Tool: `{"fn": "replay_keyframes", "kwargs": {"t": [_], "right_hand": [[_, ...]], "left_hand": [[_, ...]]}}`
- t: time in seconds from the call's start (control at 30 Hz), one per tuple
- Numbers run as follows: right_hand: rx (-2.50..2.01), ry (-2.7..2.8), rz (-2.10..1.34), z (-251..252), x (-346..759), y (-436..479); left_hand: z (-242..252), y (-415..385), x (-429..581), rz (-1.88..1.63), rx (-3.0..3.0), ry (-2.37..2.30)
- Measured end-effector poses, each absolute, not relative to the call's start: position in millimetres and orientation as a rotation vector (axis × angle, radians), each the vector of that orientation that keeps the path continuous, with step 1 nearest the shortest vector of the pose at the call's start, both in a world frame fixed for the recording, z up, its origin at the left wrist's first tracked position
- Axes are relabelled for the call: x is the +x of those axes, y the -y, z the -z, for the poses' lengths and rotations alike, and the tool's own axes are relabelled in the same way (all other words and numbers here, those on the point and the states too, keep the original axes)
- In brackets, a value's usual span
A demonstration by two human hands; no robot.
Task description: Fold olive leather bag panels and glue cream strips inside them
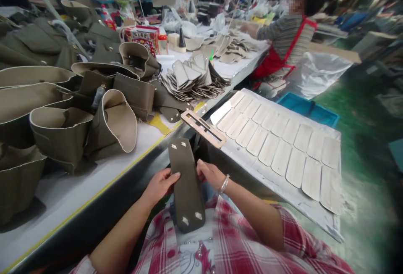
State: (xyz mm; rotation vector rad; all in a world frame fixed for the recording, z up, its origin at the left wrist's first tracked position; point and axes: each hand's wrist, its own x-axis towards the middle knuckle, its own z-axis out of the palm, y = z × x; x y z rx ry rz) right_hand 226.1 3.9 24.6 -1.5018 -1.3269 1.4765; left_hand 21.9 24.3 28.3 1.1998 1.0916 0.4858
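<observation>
Left hand point(160, 185) and right hand point(211, 174) pinch a smooth, olive, tongue-shaped leather strap point(185, 185); right fingertips hide behind it.

Single olive-green leather panel point(186, 185): long, narrow, rounded corners, matte face up. Two small pale marks near far end, two near wider near end. Held lengthwise away from body, pinched at mid-length between left hand point(160, 185) and right hand point(211, 174), over lap, just off counter point(94, 177) edge.

no readable text — print on red box point(143, 38) too blurred
</observation>
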Motion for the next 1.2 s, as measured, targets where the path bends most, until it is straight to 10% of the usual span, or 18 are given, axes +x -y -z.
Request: {"fn": "replay_keyframes", "kwargs": {"t": [0.2, 1.2], "right_hand": [[-1.684, 1.748, -1.158, -11, 209, -8], [-1.059, 0.965, -1.971, 12, 195, -13]], "left_hand": [[-17, -26, 17, -0.493, 1.203, -1.081], [-4, -29, 25, -0.52, 1.239, -1.23]]}}
